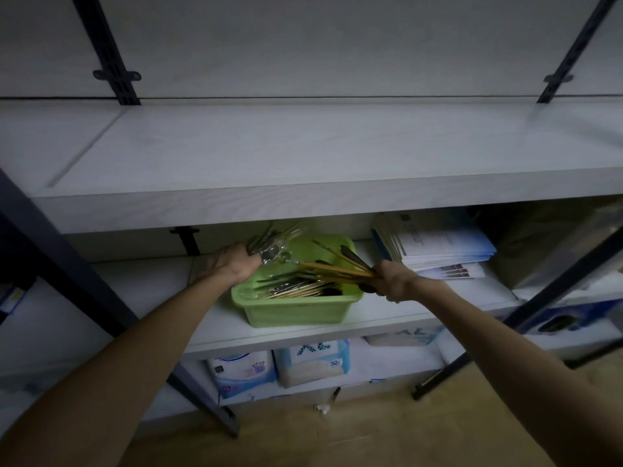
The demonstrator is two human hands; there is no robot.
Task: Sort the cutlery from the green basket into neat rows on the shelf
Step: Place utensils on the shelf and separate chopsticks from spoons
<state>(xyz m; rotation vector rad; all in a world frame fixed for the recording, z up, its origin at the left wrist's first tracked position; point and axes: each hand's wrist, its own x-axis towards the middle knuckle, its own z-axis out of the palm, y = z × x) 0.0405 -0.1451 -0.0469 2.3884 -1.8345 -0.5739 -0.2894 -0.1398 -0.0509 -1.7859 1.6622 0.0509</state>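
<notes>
Green plastic basket (296, 310) on the middle shelf (215, 326), more cutlery (296, 286) inside. Left hand (232, 264) clenched round a shiny bunch in clear wrap (273, 246) over the basket's back-left corner. Right hand (394, 281) gripping long gold-handled pieces (337, 267) over its right side

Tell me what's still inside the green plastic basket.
The green plastic basket still holds a loose pile of gold-handled cutlery. Its count and anything beneath cannot be seen; the pile covers the bottom.
</notes>
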